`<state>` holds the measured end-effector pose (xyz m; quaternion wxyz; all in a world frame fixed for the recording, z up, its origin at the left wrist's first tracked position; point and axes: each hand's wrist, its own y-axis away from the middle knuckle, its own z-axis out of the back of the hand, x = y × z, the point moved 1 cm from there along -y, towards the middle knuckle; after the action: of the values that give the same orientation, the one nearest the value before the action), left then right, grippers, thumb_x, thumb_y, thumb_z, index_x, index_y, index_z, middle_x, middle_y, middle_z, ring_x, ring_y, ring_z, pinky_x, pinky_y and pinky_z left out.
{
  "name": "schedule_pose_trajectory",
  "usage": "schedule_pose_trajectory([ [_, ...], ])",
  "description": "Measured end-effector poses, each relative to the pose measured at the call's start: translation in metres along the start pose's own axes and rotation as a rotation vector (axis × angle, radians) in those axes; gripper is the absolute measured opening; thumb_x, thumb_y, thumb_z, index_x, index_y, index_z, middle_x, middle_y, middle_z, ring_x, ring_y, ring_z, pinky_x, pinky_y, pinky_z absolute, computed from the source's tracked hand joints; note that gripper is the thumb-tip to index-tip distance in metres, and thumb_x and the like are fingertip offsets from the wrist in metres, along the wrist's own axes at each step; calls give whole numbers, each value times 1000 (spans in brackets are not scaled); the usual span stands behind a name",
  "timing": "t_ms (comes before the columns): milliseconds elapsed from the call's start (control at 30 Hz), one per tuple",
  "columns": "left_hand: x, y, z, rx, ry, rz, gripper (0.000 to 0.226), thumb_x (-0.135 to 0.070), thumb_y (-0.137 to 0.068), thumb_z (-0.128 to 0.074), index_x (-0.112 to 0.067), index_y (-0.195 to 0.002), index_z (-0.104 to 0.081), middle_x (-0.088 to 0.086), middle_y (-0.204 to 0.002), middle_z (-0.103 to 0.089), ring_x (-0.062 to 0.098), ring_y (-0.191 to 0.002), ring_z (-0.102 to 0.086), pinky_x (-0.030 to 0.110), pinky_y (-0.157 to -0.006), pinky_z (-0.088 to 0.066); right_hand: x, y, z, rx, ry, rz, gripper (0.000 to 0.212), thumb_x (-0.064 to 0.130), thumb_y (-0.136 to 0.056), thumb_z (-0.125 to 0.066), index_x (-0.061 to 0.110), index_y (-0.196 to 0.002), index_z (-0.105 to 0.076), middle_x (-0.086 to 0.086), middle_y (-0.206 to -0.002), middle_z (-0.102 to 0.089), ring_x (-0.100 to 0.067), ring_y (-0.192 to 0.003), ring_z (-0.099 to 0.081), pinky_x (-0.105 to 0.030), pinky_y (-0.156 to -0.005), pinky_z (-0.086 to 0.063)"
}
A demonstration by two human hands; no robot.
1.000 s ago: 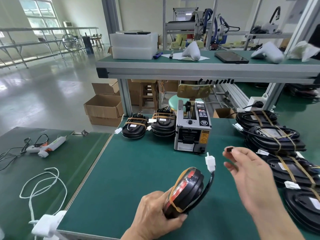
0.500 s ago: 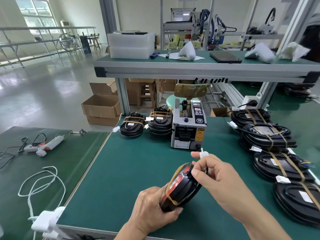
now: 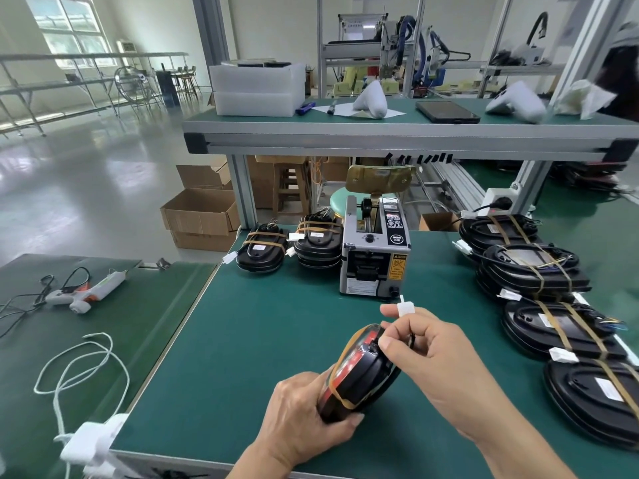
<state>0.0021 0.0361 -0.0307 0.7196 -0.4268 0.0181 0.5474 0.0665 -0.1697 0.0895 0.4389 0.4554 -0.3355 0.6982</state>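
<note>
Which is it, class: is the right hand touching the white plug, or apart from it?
Touching. The head view shows the right hand pinching the white plug with no gap, just above the black unit.

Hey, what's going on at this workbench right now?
A person is working at a green workbench. Their left hand grips a black and red oval unit bound with a rubber band and held on edge. Their right hand pinches the unit's white connector, at the end of its black lead, right beside the unit. Similar banded black units lie stacked to the right, and an automatic tape dispenser stands behind.
</note>
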Motion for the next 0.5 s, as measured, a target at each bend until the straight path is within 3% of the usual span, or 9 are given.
schedule_pose_trajectory([
  [200,0,0,0,6,8,-3,43,-48,-71,-83,-33,-101,-56,-7,-60,-57,16,-52,-52,23,-51,-48,2,2,-3,-47,10,-20,7,23,-89,-75,25,-82,-76,35,-124,-61,-9,-103,-70,-45,-98,-54],
  [367,0,0,0,8,8,-8,42,-46,-71,-84,-33,-100,-56,-7,-60,-57,16,-52,-52,22,-51,-48,4,3,-4,-59,39,-4,7,26,-87,-75,30,-82,-76,38,-122,-60,-3,-104,-67,-35,-93,-52],
  [500,0,0,-1,12,19,-6,42,-45,-71,-84,-33,-101,-57,-7,-60,-58,16,-52,-53,24,-52,-50,4,3,-3,-56,63,-13,5,28,-88,-74,31,-84,-75,39,-123,-58,-4,-107,-67,-35,-94,-51],
])
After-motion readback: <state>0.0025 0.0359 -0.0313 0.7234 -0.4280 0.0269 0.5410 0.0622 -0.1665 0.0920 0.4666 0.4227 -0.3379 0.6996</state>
